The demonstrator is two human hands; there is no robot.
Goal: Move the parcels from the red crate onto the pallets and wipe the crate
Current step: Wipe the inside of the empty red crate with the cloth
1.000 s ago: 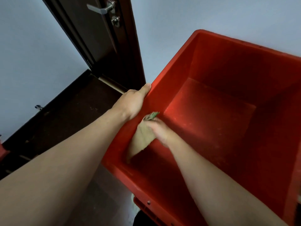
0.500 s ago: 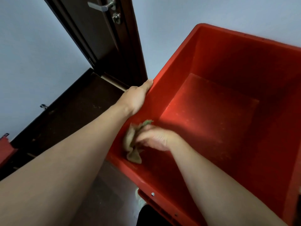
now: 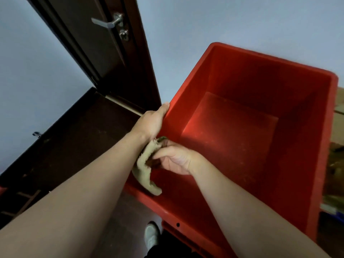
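Note:
The red crate [image 3: 270, 67] fills the right half of the view, with nothing inside it but my hand and a cloth. My left hand [image 3: 150, 123] grips the crate's left rim, thumb outside along the edge. My right hand [image 3: 175, 159] is inside the crate against its left wall and pinches a beige cloth [image 3: 147, 172], which hangs down to the near left corner. Cardboard parcels [image 3: 337, 127] show partly past the crate's right rim.
A dark wooden door [image 3: 104, 43] with a metal handle [image 3: 108, 22] stands at the upper left, set in a pale wall. Dark floor lies to the left. My white shoe [image 3: 151, 235] is below the crate's near edge.
My right hand has drawn the cloth down the left inner wall toward the near corner. The view has pulled back, so more of the crate and the parcels at right appear.

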